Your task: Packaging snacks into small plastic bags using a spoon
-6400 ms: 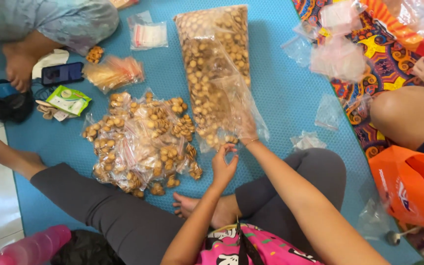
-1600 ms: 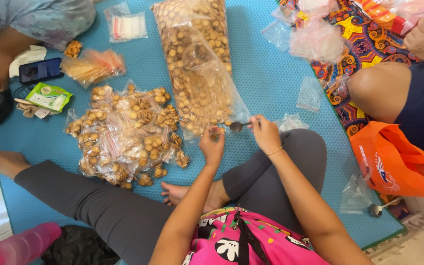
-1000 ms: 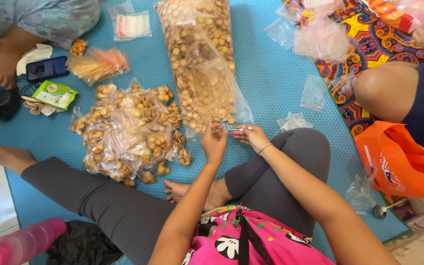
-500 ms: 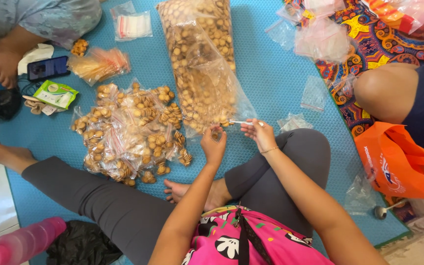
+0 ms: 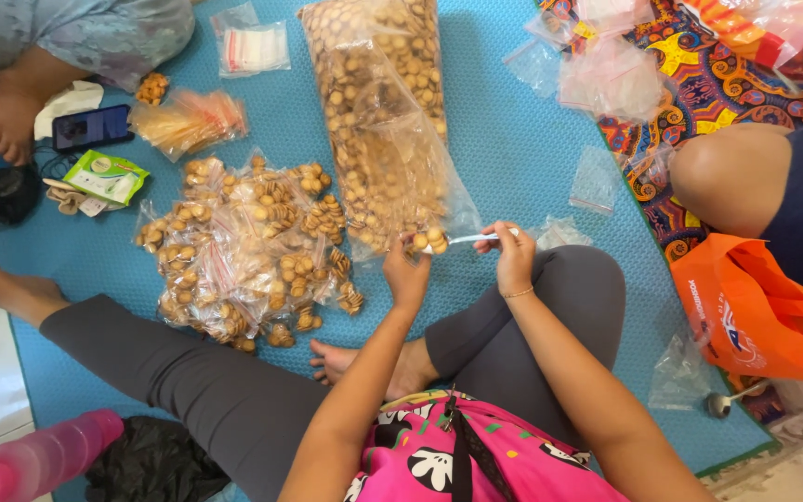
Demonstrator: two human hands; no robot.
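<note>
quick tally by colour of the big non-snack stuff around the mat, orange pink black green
orange: 1, the orange plastic bag
pink: 1, the pink bottle
black: 2, the black phone and the black bag beside the bottle
green: 1, the green packet
total: 5

Both hands hold a small clear bag of biscuits.

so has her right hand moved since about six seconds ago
Yes. The right hand has shifted right, away from the big bag of biscuits, and now sits over the knee, pinching one end of a small bag.
</note>
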